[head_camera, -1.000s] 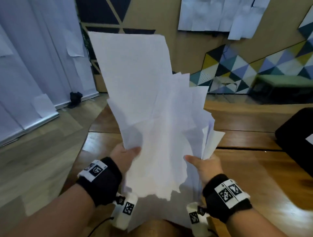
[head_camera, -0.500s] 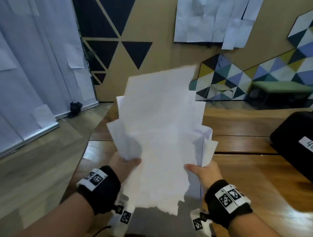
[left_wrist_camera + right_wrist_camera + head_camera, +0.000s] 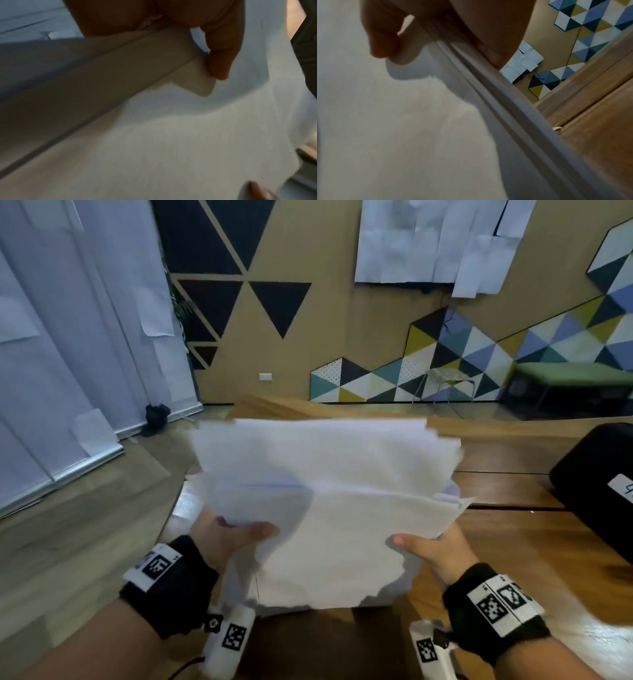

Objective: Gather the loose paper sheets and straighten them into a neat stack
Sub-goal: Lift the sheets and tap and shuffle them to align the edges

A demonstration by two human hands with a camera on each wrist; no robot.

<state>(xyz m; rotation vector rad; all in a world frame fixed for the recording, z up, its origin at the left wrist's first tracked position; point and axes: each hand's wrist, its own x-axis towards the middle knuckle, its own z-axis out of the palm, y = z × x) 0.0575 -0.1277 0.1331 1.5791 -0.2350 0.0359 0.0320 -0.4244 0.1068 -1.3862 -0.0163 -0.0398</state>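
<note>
Since the earlier frame the paper sheets (image 3: 342, 508) had dropped from upright, up by the wall, to a low tilt over the table (image 3: 513, 542), top edge leaning away from me. My left hand (image 3: 226, 537) pinched the bundle's left edge, thumb on top w/ fingers under; my right hand (image 3: 433, 547) clamped the right edge the same way. Both hands sat about level, one per side, so the bundle spanned btwn them, its long axis hard to judge. Near edge hung ragged just above the wood, not yet touching as far as I could tell. Far corners fanned unevenly. Bare table lay below for tapping edges square; black case (image 3: 596, 491) sat well apart, right.
</note>
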